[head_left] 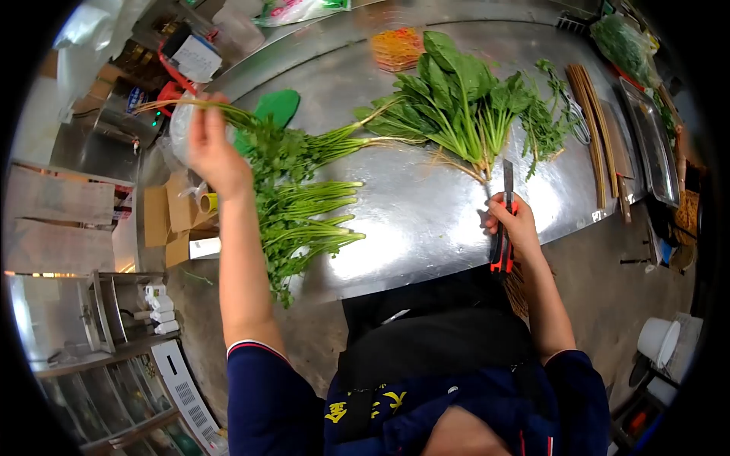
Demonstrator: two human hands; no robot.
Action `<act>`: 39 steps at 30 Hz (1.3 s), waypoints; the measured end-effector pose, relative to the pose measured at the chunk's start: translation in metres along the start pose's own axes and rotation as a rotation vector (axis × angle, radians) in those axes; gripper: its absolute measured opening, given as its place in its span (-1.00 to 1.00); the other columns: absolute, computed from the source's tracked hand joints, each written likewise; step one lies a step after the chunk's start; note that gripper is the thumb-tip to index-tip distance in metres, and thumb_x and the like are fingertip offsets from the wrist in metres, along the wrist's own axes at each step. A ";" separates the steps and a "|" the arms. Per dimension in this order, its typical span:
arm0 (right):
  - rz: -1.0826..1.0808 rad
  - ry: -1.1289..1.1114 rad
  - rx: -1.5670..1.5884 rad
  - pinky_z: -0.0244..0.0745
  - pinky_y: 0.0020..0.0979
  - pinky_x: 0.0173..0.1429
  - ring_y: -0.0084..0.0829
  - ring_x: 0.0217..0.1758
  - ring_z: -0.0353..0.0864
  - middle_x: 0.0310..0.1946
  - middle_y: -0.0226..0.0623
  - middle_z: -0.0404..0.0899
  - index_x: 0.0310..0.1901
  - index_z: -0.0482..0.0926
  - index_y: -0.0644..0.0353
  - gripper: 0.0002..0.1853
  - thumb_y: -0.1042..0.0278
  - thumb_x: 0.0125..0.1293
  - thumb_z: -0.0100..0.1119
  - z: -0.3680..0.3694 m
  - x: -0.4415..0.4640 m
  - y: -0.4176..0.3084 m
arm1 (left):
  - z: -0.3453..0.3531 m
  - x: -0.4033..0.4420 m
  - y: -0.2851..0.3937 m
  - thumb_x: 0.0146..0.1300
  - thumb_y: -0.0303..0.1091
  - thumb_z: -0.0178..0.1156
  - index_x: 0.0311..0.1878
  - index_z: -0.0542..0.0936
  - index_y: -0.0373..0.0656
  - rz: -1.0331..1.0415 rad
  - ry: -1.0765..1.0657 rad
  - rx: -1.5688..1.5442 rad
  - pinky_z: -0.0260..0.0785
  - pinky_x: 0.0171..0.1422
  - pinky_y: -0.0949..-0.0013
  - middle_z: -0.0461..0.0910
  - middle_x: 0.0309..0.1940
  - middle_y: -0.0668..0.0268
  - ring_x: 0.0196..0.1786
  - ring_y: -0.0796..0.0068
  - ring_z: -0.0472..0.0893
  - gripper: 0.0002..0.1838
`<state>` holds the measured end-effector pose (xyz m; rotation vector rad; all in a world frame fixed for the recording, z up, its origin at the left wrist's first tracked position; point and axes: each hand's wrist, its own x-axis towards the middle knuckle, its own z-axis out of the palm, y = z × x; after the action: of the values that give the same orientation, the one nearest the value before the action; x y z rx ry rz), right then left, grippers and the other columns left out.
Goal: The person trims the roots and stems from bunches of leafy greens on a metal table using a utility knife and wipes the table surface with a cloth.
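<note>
A: Far left first. What is logged there?
B: A cardboard box (181, 214), beside the left end of the metal table (411, 194).

A: Left hand (218, 152)?
B: Raised above the table's left end, slightly blurred. Fingers drawn together on a long stalk (169, 103); its brownish end points left, and its green part runs right toward the herbs.

A: Position of the herbs (293, 156)?
B: Left part of the table, in several bunches. The nearer bunches have leaves to the left and cut-looking stem ends to the right. The farther ones end in pale roots, close to the big-leaf greens. A flat green object (278, 108) sits behind.

A: Mid-table?
B: An orange bundle (396, 49) at the back. Right of it, the big-leaf greens (460, 99), leaves away from the person, root ends toward the near edge.

A: Right hand (520, 226)?
B: Closed around the red-and-black handle of a knife (500, 251), near the front edge. The blade points away from the person, just right of the roots.

A: Farther right?
B: Loose feathery sprigs (541, 125), then long brown sticks (595, 125) side by side, then a metal tray (650, 140).
</note>
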<state>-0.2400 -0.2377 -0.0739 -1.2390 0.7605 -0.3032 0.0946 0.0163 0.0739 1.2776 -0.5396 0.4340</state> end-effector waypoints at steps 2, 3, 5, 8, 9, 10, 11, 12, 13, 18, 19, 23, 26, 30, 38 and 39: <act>-0.015 0.002 -0.029 0.42 -0.56 -0.45 -0.57 -0.52 0.51 -0.52 -0.35 0.50 -0.19 0.46 0.28 -0.76 0.33 0.21 0.22 0.001 -0.001 0.000 | -0.004 0.018 0.051 0.36 -0.40 0.02 0.10 0.40 -0.37 -0.052 -0.004 -0.231 0.48 0.06 0.27 0.57 -0.12 0.12 -0.05 0.29 0.58 -0.69; -0.015 0.012 -0.029 0.42 -0.56 -0.44 -0.57 -0.52 0.52 -0.53 -0.35 0.50 -0.18 0.45 0.27 -0.78 0.33 0.23 0.19 0.002 -0.002 -0.002 | -0.008 0.023 0.067 0.37 -0.38 0.00 0.09 0.40 -0.35 -0.101 -0.034 -0.319 0.47 0.08 0.24 0.56 -0.14 0.13 -0.06 0.31 0.58 -0.70; 0.007 -0.004 0.036 0.43 -0.56 -0.43 -0.57 -0.51 0.52 -0.51 -0.35 0.51 -0.17 0.45 0.26 -0.79 0.34 0.25 0.18 0.004 -0.006 -0.007 | -0.014 0.021 0.084 0.39 -0.34 -0.02 0.08 0.40 -0.32 -0.225 -0.114 -0.445 0.46 0.08 0.22 0.55 -0.18 0.17 -0.10 0.35 0.57 -0.70; -0.075 -0.094 0.021 0.42 -0.58 -0.41 -0.60 -0.50 0.50 -0.49 -0.39 0.49 -0.14 0.44 0.26 -0.80 0.36 0.28 0.15 0.011 -0.021 -0.023 | -0.005 -0.014 0.085 0.38 -0.29 -0.02 0.08 0.40 -0.30 -0.528 -0.258 -0.578 0.44 -0.01 0.25 0.52 -0.25 0.24 -0.21 0.43 0.54 -0.68; -0.164 -0.137 -0.015 0.42 -0.58 -0.40 -0.61 -0.49 0.50 -0.49 -0.40 0.48 -0.14 0.44 0.27 -0.80 0.37 0.28 0.14 0.019 -0.028 -0.035 | 0.004 -0.035 0.081 0.37 -0.27 0.00 0.08 0.40 -0.29 -0.678 -0.308 -0.642 0.43 -0.06 0.27 0.51 -0.28 0.27 -0.26 0.47 0.52 -0.67; -0.244 -0.169 -0.050 0.42 -0.58 -0.39 -0.62 -0.48 0.49 -0.48 -0.41 0.47 -0.13 0.44 0.27 -0.80 0.37 0.29 0.14 0.027 -0.038 -0.047 | 0.019 -0.062 0.087 0.34 -0.27 0.03 0.06 0.42 -0.28 -0.771 -0.288 -0.542 0.40 -0.17 0.34 0.50 -0.29 0.28 -0.31 0.49 0.49 -0.67; -0.337 -0.141 -0.078 0.42 -0.57 -0.38 -0.64 -0.47 0.48 -0.49 -0.41 0.45 -0.13 0.44 0.27 -0.81 0.41 0.27 0.14 0.038 -0.049 -0.058 | 0.028 -0.085 0.084 0.33 -0.29 0.03 0.03 0.45 -0.28 -0.841 -0.403 -0.576 0.39 -0.21 0.36 0.51 -0.27 0.27 -0.33 0.49 0.48 -0.70; -0.435 -0.106 -0.112 0.42 -0.55 -0.38 -0.65 -0.45 0.48 -0.50 -0.42 0.43 -0.13 0.44 0.27 -0.81 0.44 0.25 0.14 0.047 -0.057 -0.071 | 0.040 -0.111 0.085 0.35 -0.27 0.02 0.10 0.41 -0.28 -0.878 -0.469 -0.507 0.32 -0.27 0.46 0.52 -0.22 0.25 -0.36 0.56 0.45 -0.65; -0.526 -0.086 -0.305 0.42 -0.52 -0.37 -0.61 -0.45 0.49 -0.48 -0.38 0.44 -0.14 0.45 0.25 -0.81 0.47 0.22 0.15 0.049 -0.066 -0.084 | 0.049 -0.130 0.087 0.34 -0.23 0.03 0.10 0.41 -0.30 -0.887 -0.593 -0.450 0.32 -0.28 0.46 0.53 -0.20 0.24 -0.38 0.55 0.44 -0.62; -0.958 0.022 -0.733 0.43 -0.37 -0.36 -0.26 -0.40 0.55 -0.38 -0.25 0.49 -0.22 0.46 0.22 -0.78 0.58 0.06 0.16 0.045 -0.086 -0.092 | 0.081 -0.190 0.096 0.35 -0.26 0.06 0.01 0.51 -0.29 -1.036 -0.737 -0.460 0.33 -0.26 0.54 0.59 -0.29 0.27 -0.36 0.61 0.47 -0.69; -0.932 0.041 -0.771 0.43 -0.34 -0.35 -0.24 -0.39 0.54 -0.38 -0.26 0.49 -0.23 0.46 0.21 -0.78 0.59 0.03 0.16 0.041 -0.090 -0.092 | 0.085 -0.196 0.097 0.35 -0.25 0.08 -0.01 0.52 -0.29 -1.042 -0.756 -0.452 0.33 -0.26 0.54 0.59 -0.31 0.28 -0.36 0.61 0.47 -0.69; -0.922 0.079 -0.865 0.43 -0.26 -0.30 -0.19 -0.35 0.53 -0.41 -0.28 0.46 -0.26 0.44 0.17 -0.77 0.57 -0.01 0.18 0.027 -0.100 -0.086 | 0.097 -0.206 0.097 0.30 -0.33 0.14 -0.07 0.56 -0.30 -1.052 -0.811 -0.418 0.34 -0.22 0.56 0.61 -0.35 0.30 -0.37 0.63 0.49 -0.76; -0.939 0.093 -0.901 0.43 -0.24 -0.27 -0.19 -0.32 0.53 -0.44 -0.28 0.43 -0.28 0.43 0.15 -0.76 0.56 -0.02 0.19 0.018 -0.102 -0.079 | 0.108 -0.214 0.100 0.29 -0.34 0.16 -0.09 0.56 -0.30 -0.976 -0.889 -0.313 0.34 -0.22 0.57 0.61 -0.35 0.30 -0.36 0.64 0.49 -0.77; -0.925 0.115 -0.931 0.44 -0.25 -0.27 -0.21 -0.32 0.53 -0.45 -0.29 0.42 -0.27 0.43 0.14 -0.76 0.54 -0.02 0.19 0.007 -0.103 -0.075 | 0.119 -0.224 0.102 0.28 -0.39 0.15 -0.09 0.57 -0.31 -0.940 -0.904 -0.299 0.32 -0.23 0.59 0.61 -0.35 0.30 -0.36 0.65 0.48 -0.78; -0.863 0.148 -0.921 0.44 -0.26 -0.29 -0.22 -0.33 0.53 -0.43 -0.30 0.43 -0.27 0.42 0.13 -0.76 0.53 -0.02 0.20 -0.009 -0.111 -0.070 | 0.130 -0.232 0.098 0.29 -0.40 0.13 -0.05 0.56 -0.33 -0.992 -1.028 -0.363 0.30 -0.27 0.59 0.59 -0.39 0.30 -0.39 0.64 0.46 -0.76; -0.850 0.154 -0.917 0.44 -0.26 -0.30 -0.22 -0.34 0.53 -0.43 -0.30 0.43 -0.27 0.42 0.12 -0.75 0.53 -0.02 0.20 -0.012 -0.113 -0.069 | 0.132 -0.233 0.098 0.29 -0.40 0.13 -0.05 0.56 -0.33 -1.007 -1.051 -0.374 0.30 -0.28 0.60 0.59 -0.39 0.31 -0.39 0.65 0.46 -0.76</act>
<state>-0.3166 -0.2019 0.0284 -2.4192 0.4515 -0.7972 -0.1669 -0.0899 0.0361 1.1672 -0.6984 -1.1910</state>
